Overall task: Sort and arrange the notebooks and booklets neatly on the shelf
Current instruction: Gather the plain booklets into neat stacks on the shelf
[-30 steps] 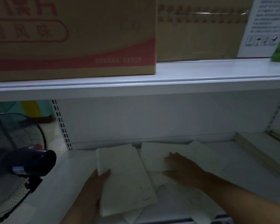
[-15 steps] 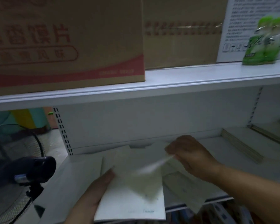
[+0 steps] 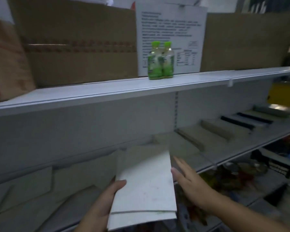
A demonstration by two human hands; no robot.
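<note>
— Booklets (image 3: 146,190), white, 2 edges showing at the near end: where are they sitting?
— They are being held in front of the lower shelf (image 3: 213,153), above its front edge, far end tilting towards the back panel.
— Who is holding them?
— The left hand (image 3: 102,205) is gripping the stack from the left side, thumb lying on the top cover, fingers curling underneath.
— Right hand (image 3: 192,185)?
— It is hovering just beside the stack's right edge, fingers (image 3: 179,163) straight and released, grasping nothing. Whether the thumb is touching the cover, I cannot tell.
— What is lying on that shelf?
— Loose pale booklets (image 3: 40,186) are lying overlapped at the left. Notebook stacks (image 3: 191,139) are lying in a row to the right, and 2 black-edged stacks (image 3: 236,123) are lying farther along.
— Upper shelf (image 3: 107,92)?
— Cardboard boxes (image 3: 80,47) are standing along it, with 2 green bottles (image 3: 160,64) standing at the front edge before a white printed box (image 3: 171,27).
</note>
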